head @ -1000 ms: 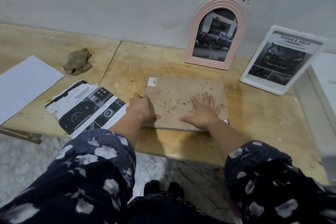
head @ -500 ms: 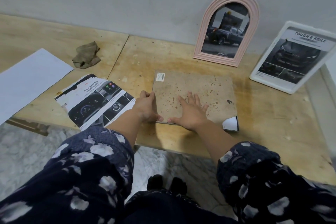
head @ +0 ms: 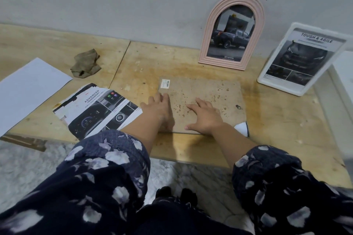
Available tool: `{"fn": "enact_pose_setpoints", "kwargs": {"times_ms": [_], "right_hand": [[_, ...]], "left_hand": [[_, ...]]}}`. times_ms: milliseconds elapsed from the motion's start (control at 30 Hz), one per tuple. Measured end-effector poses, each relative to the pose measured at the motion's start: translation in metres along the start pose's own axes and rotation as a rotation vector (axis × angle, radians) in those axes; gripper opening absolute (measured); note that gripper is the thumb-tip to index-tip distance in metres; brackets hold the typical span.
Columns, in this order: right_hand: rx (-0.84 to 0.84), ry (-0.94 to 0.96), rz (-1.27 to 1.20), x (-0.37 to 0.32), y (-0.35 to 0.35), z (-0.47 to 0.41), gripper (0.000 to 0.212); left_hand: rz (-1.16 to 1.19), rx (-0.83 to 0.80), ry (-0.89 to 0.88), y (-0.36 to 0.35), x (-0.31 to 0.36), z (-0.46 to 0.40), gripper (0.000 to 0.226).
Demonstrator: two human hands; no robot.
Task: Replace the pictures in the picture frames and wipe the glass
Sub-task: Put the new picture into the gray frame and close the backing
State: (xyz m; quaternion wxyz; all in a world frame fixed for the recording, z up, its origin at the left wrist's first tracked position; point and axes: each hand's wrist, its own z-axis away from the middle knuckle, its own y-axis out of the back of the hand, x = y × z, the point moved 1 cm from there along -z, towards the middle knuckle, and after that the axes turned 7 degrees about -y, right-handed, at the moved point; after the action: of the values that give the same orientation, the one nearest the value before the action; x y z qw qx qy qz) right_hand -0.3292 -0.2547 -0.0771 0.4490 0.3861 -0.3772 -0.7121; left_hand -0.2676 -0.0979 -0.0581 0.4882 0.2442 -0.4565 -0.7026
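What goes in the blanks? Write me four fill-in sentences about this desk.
1. The arched frame is coloured ____.
2. The right hand lies flat on the ____ of the face-down frame.
3. The crumpled cloth lies ____ of the left hand.
4. The white frame reads "TOUGH & ____".

Missing: pink; back; left; AGILE

1. A blank white sheet (head: pixel 28 89) is laid at the far left of the wooden tabletop (head: pixel 286 129).
2. Grey marbled floor (head: pixel 23 170) is seen below the near edge.
3. A stained grey wall (head: pixel 133 2) is seen behind.
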Motion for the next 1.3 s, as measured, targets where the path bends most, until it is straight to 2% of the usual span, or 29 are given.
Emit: {"fn": "enact_pose_setpoints", "kwargs": {"times_ms": [133, 267, 433, 567, 733, 800, 1067, 1300], "right_hand": [[-0.018, -0.08, -0.009, 0.035, 0.014, 0.007, 0.084], [-0.096, -0.181, -0.003, 0.062, 0.016, 0.015, 0.09], [-0.054, -0.198, -0.042, 0.066, 0.009, 0.021, 0.088], [-0.034, -0.2, -0.092, 0.07, 0.006, 0.02, 0.089], [0.081, -0.243, -0.257, 0.078, 0.004, 0.022, 0.072], [0.072, -0.247, -0.24, 0.081, 0.004, 0.024, 0.074], [0.045, -0.273, -0.139, 0.061, -0.006, 0.018, 0.097], [-0.008, -0.281, -0.062, 0.054, -0.002, 0.01, 0.096]], "left_hand": [[0.006, -0.061, -0.163, 0.004, 0.028, -0.012, 0.079], [0.052, -0.011, -0.234, -0.004, 0.053, -0.012, 0.089], [0.031, 0.009, -0.19, -0.01, 0.064, -0.014, 0.103], [0.005, -0.018, -0.159, -0.007, 0.071, -0.017, 0.098], [-0.026, -0.097, -0.2, -0.002, 0.079, -0.024, 0.088], [-0.006, -0.139, -0.226, -0.002, 0.077, -0.026, 0.093], [-0.057, -0.067, -0.267, -0.003, 0.069, -0.029, 0.108], [-0.104, -0.071, -0.269, -0.004, 0.069, -0.027, 0.108]]}}
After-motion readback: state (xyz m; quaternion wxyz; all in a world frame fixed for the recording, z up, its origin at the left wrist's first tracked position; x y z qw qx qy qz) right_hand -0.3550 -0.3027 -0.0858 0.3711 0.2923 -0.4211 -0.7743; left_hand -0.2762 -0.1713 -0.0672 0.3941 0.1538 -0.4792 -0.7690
